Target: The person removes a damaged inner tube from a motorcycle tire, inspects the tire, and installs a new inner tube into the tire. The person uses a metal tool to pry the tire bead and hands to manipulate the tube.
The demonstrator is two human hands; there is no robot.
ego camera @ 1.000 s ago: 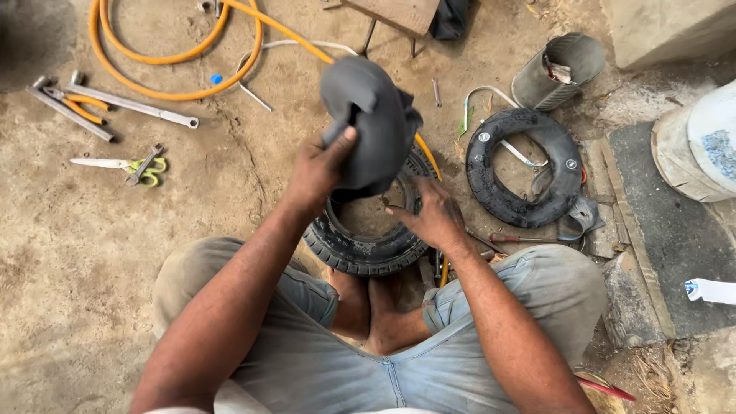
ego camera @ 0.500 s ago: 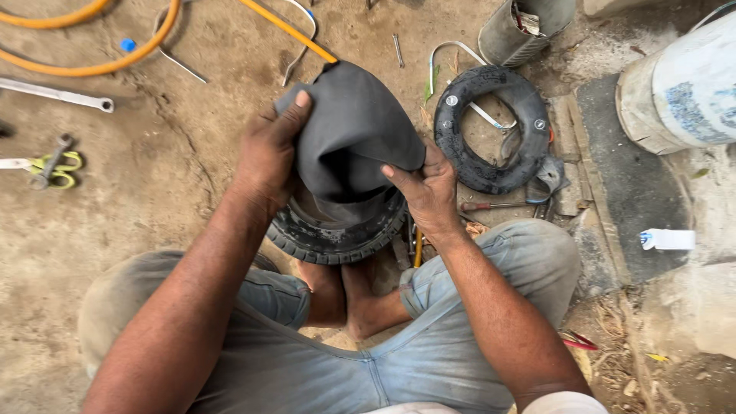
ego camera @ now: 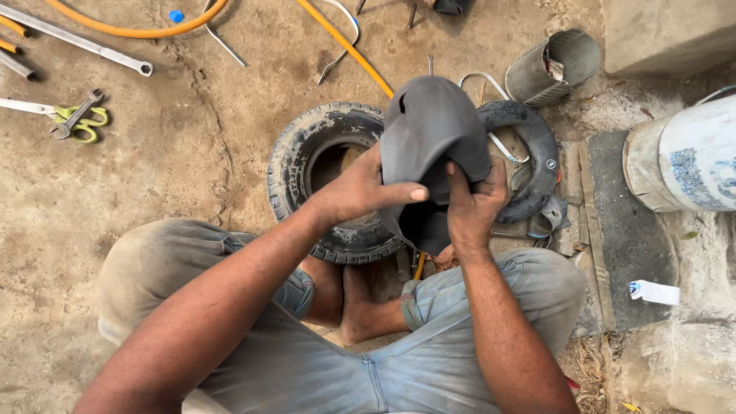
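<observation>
Both hands are on the grey inner tube (ego camera: 429, 146), folded into a floppy hood shape and held up above the ground, in front of the knees. Left hand (ego camera: 356, 192) pinches its near side, thumb laid across the rubber. Right hand (ego camera: 471, 211) is clenched on the lower fold from the right, fingers curled over the edge.

Handling, my read: light, soft, limp rubber that sags wherever it's unsupported. Surface looks dusty, so probably grippy rather than slick. Best held by a bunched fold, as now. It could be punctured by sharp tools.

Count on the ground:
- 2 tyres: one treaded tyre (ego camera: 322, 180) under the hands, one smoother tyre (ego camera: 537, 153) just to its right
- 1 orange hose (ego camera: 345, 46), top edge
- 1 metal can (ego camera: 556, 65), lying tipped, top right
- 1 white drum (ego camera: 686, 157), right edge
- 1 long spanner (ego camera: 77, 42) and 1 yellow-handled scissors (ego camera: 77, 123), top-left corner
</observation>
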